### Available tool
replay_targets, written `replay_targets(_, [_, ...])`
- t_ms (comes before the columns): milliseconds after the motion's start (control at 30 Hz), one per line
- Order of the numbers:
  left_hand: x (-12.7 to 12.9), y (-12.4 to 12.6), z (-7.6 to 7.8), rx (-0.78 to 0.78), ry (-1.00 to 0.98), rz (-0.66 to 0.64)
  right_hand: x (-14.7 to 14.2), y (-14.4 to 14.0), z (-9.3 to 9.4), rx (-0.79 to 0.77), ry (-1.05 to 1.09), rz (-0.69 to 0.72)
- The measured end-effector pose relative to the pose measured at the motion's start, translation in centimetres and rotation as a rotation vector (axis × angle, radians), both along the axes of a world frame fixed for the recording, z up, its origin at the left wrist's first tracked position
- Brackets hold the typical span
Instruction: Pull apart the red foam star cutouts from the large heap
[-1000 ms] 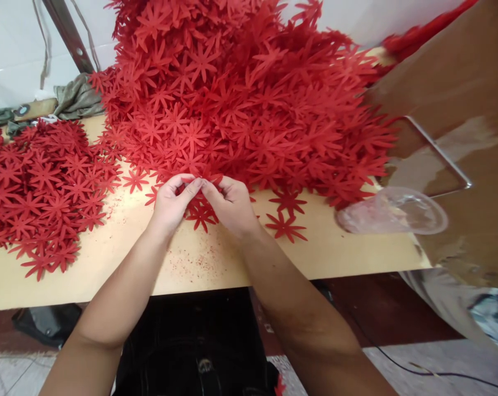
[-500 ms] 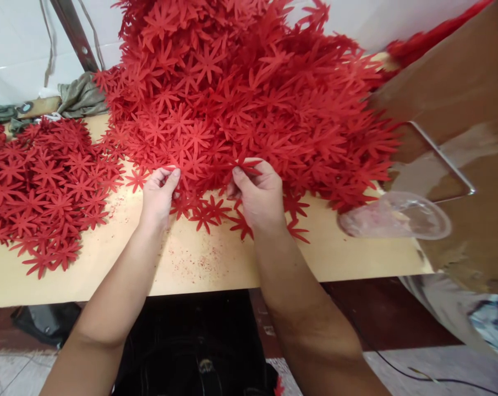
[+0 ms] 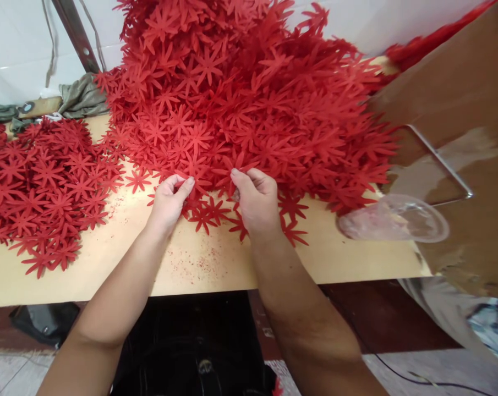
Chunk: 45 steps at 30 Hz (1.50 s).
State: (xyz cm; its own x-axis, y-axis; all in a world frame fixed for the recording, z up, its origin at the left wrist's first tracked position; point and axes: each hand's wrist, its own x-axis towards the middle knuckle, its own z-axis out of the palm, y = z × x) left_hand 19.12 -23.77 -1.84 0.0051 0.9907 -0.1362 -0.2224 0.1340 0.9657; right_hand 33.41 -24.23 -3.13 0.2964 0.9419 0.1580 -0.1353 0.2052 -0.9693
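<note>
Pinching at the near edge of the big heap of red flower cut-outs [image 3: 240, 104], both hands work side by side. Left hand [image 3: 168, 201]: thumb and forefinger closed together on the petals of one red cut-out at the heap's near-left foot; the remaining fingers [image 3: 186, 187] are curled in. Right hand [image 3: 257, 201]: fingers bunched and closed over petals at the heap's front edge, just right of the left hand; which single piece it grips cannot be told, as the knuckles hide it. The hands are near each other but apart, with a few loose cut-outs [image 3: 209, 212] lying flat between and just below them, at the heap's foot.

The heap rises steeply toward the wall behind it and takes up most of the tabletop [image 3: 199, 264]. Left of the heap, a lower, flatter spread of the same red cut-outs [image 3: 42, 187] lies on the tabletop, touching the heap at its far corner. Red crumbs speckle the bare board in front of the heap, beneath the wrists.

Right of the heap: a clear plastic cup [image 3: 393, 220] on its side at the tabletop's edge, mouth facing right, with a brown cardboard box [image 3: 459, 93] beyond it. Behind and left of the heap: a crumpled grey-green cloth [image 3: 79, 96] and a slanted metal bar [image 3: 77, 36] against the white wall.
</note>
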Motion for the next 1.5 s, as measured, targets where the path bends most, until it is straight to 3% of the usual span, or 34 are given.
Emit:
replay_targets(267, [-0.1,-0.2,-0.4,0.007,0.033,-0.069,0.0,0.6,-0.5,-0.065,0.091,-0.003])
replay_targets(367, [0.0,-0.1,-0.7,0.027,0.032,-0.083,0.2,0.6,-0.5,-0.039,0.035,-0.007])
replay_targets(633, [-0.8,0.1,-1.2,0.439,0.408,0.169,0.6,0.3,-0.5,-0.022,-0.093,0.025])
replay_targets(733, [-0.8,-0.3,-0.6,0.511,0.426,0.159,0.5,0.0,-0.1,-0.04,-0.162,0.09])
replay_targets(933, [0.5,-1.1,0.1,0.362,0.252,-0.033,-0.4,-0.8,0.9,0.023,-0.317,0.304])
replay_targets(1100, [0.3,-0.6,-0.2,0.246,0.098,0.034,-0.5,-1.0,1.0,0.016,-0.255,0.39])
replay_targets(1167, [-0.2,-0.1,-0.3,0.166,0.035,0.119,-0.1,-0.8,0.6,-0.005,-0.222,0.328])
replay_targets(1300, [-1.0,0.7,-0.6,0.135,-0.007,0.243,1.3,0.2,-0.6,0.063,-0.277,0.029])
replay_targets(1500, [-0.8,0.9,-1.1,0.157,-0.057,0.179,1.3,0.1,-0.8,0.268,-0.725,-0.239])
